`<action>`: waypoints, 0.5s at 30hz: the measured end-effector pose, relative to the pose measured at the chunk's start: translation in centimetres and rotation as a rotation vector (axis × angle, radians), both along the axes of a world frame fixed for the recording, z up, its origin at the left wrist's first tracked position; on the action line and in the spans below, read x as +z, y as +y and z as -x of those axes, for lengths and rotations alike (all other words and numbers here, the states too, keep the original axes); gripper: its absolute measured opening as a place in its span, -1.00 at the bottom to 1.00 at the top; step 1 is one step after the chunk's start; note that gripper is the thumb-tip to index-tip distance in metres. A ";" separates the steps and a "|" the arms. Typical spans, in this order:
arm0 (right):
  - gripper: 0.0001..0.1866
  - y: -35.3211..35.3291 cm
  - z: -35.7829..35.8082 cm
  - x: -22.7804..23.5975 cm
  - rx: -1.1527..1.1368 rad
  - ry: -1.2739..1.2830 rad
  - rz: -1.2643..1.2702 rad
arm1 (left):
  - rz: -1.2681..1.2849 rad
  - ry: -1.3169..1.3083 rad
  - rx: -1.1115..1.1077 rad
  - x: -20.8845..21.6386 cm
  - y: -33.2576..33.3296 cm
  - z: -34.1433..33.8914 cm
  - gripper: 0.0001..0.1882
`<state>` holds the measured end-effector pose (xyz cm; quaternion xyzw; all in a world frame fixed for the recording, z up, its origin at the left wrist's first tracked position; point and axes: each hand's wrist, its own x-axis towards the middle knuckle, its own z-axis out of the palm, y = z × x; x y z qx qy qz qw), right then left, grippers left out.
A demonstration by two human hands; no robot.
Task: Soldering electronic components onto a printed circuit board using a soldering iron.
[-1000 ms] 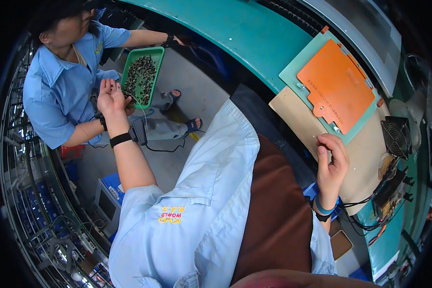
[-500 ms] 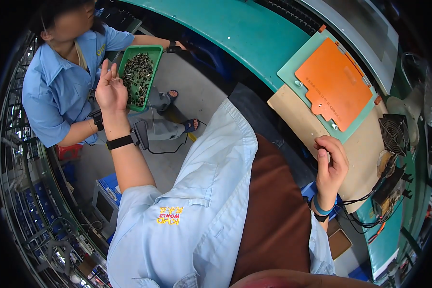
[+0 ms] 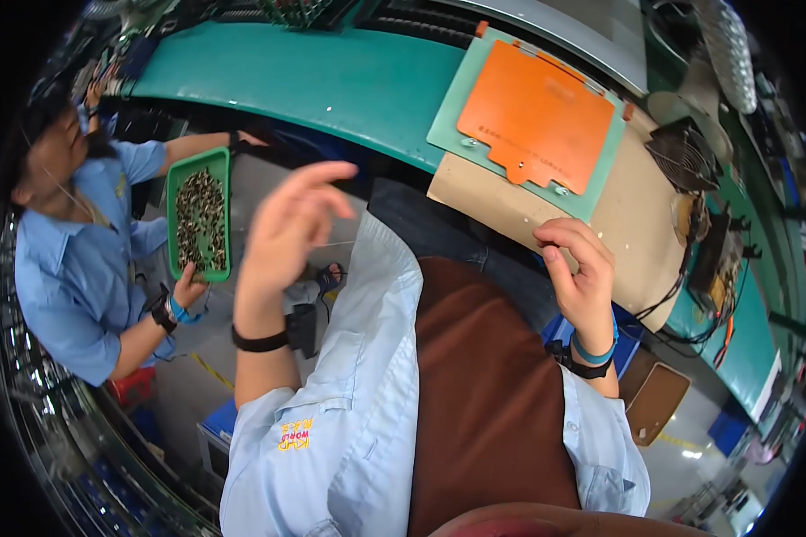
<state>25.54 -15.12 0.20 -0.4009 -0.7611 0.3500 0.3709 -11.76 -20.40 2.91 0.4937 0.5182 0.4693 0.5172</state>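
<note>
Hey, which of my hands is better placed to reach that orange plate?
Probably your right hand: it appears at the brown board's near edge, just below the orange plate in view. Your left hand appears farther off, blurred.

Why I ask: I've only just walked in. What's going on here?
The person's left hand is raised, blurred and seemingly empty. Their right hand is half curled by the tan sheet; whether it holds anything is unclear. On the bench, an orange plate lies over a pale green board. To the left, a co-worker's hand holds a green tray of small parts.
</note>
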 end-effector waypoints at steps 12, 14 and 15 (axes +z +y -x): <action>-0.80 -4.4 0.7 -0.4 -0.107 -0.176 -0.013 | -0.251 1.136 -0.416 -24.7 12.0 -2.5 -0.68; -0.80 -5.1 1.3 0.3 -0.146 -0.211 -0.035 | -0.495 1.193 -0.331 -29.7 13.8 -2.2 -0.65; -0.80 -5.4 1.6 0.3 -0.152 -0.230 -0.041 | -0.617 1.214 -0.291 -31.0 14.8 -2.4 -0.64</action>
